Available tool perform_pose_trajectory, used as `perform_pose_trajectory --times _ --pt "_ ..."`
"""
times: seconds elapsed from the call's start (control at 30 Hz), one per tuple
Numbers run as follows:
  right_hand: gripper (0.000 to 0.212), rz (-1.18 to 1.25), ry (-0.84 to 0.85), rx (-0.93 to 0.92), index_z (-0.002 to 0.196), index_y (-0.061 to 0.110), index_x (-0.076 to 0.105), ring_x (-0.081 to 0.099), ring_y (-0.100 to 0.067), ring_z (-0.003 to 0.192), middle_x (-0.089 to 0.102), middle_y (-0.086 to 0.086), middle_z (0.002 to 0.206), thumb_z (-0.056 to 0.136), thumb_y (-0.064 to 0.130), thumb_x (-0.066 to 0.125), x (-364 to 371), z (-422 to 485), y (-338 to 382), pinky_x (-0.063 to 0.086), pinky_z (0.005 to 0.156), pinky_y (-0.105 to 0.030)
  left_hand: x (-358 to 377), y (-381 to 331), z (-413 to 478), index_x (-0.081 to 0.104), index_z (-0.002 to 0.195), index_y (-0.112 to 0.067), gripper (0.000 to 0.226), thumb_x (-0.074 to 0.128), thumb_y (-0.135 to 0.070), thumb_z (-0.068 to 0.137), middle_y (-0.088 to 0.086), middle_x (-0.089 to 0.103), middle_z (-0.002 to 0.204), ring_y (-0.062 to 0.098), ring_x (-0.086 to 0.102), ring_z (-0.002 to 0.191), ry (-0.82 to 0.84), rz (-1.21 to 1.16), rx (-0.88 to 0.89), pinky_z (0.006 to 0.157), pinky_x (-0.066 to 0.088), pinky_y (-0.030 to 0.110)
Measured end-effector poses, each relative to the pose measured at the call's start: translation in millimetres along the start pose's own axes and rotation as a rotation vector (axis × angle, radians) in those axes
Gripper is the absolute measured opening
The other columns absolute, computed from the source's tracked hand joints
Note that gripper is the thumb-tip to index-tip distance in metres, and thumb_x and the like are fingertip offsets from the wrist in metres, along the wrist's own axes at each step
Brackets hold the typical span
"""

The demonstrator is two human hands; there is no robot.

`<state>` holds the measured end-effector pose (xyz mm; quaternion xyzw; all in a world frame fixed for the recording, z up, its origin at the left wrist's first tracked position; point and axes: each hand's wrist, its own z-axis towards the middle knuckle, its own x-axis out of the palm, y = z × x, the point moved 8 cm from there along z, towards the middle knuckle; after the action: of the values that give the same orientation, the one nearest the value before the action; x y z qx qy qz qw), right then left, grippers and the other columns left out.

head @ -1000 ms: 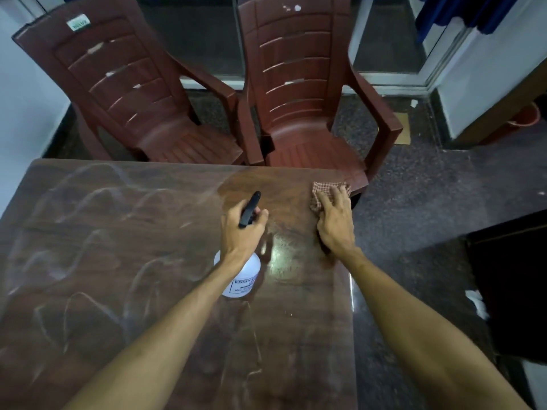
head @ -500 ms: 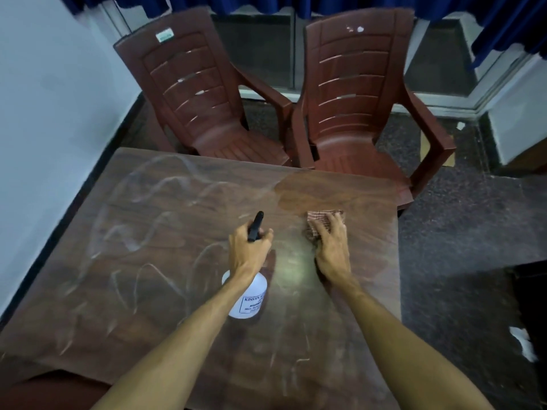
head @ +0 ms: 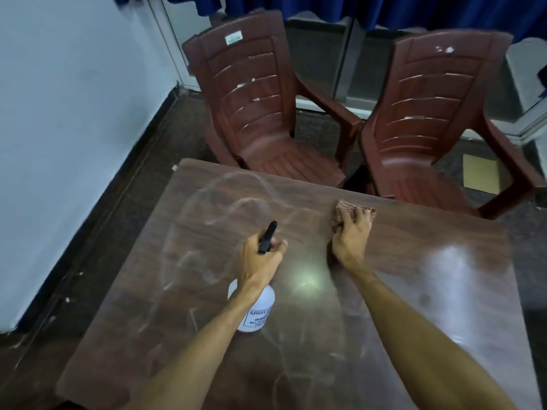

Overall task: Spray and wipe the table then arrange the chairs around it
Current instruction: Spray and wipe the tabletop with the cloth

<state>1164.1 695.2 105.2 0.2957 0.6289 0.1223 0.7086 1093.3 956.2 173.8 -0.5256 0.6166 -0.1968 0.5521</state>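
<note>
Head view of the wiping stage. The left hand (head: 260,261) is clenched round the neck of the spray bottle (head: 256,310), whose black nozzle (head: 268,236) juts forward past the knuckles and whose white body hangs below the wrist. Held this way, the bottle appears ready for another squirt while staying out of the wiping path; whether its base rests on the table (head: 429,291) cannot be told. The right hand (head: 350,236) lies on the bunched checked cloth (head: 349,210), fingers (head: 359,216) bent over it and pressing it down, so that the cloth shows just beyond the fingertips and close to the table's far edge. Pale dried streaks (head: 207,220) lie left of and beyond the left-hand fingers, which suggests that part remains to be wiped. Two brown plastic chairs stand past the far edge: one chair (head: 257,113) is beyond the left fingers, and the other chair (head: 438,113) is beyond and right of the right fingers. Neither is arranged yet. Compared with a second ago, the cloth hand has shifted leftward from the table's right far corner, leaving broad bare tabletop to the right of its fingers. The left hand keeps the same grip, and the camera now looks from higher up.
</note>
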Motion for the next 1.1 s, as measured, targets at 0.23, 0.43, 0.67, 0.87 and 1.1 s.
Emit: perform_pose_trajectory --times 0.23,0.43,0.67,0.87,1.1 --pt "0.07 0.007 0.123 -0.222 0.141 0.02 0.056 0.02 -0.043 0.148 0.033 -0.021 0.157 0.075 -0.005 0.053 59.6 2.5 74.9 0.014 0.123 -0.055 -50.5 11.9 46.5 0.064 0.071 -0.013 0.027 0.081 -0.027 0.086 -0.002 0.062 0.053 0.027 0.062 0.053 -0.049 -0.061 -0.004 0.059 0.062 0.056" --pt "0.065 -0.029 0.397 -0.565 0.149 0.027 0.045 0.012 -0.04 0.152 0.027 -0.017 0.161 0.086 0.01 0.05 138.6 -23.7 177.5 0.009 0.121 -0.061 -84.6 16.7 76.2 0.067 0.073 -0.01 0.023 0.081 -0.019 0.088 -0.004 0.061 0.051 0.025 0.059 0.05 -0.114 -0.082 -0.022 0.06 0.061 0.055" --pt "0.07 0.031 0.121 -0.291 0.143 0.02 0.054 0.023 -0.045 0.145 0.035 -0.023 0.153 0.076 -0.003 0.056 132.7 27.8 179.0 0.014 0.121 -0.06 -118.8 31.8 102.8 0.065 0.068 -0.019 0.025 0.08 -0.023 0.088 -0.004 0.062 0.051 0.025 0.061 0.05 -0.159 -0.109 -0.052 0.06 0.06 0.058" --pt "0.069 0.062 0.266 -0.491 0.145 0.025 0.05 0.016 -0.036 0.15 0.031 -0.016 0.158 0.081 0.002 0.054 191.5 32.7 253.0 0.014 0.123 -0.055 -152.4 39.6 121.6 0.067 0.069 -0.019 0.025 0.082 -0.023 0.088 -0.004 0.064 0.052 0.023 0.063 0.052 -0.234 -0.133 -0.071 0.062 0.061 0.057" --pt "0.05 0.049 0.439 -0.796 0.143 0.025 0.053 0.031 -0.037 0.143 0.041 -0.014 0.15 0.093 0.027 0.047 243.0 25.0 326.3 0.023 0.119 -0.056 -176.7 40.4 137.1 0.065 0.066 -0.024 0.028 0.079 -0.02 0.09 -0.009 0.064 0.053 0.018 0.06 0.051 -0.264 -0.148 -0.042 0.064 0.061 0.055"
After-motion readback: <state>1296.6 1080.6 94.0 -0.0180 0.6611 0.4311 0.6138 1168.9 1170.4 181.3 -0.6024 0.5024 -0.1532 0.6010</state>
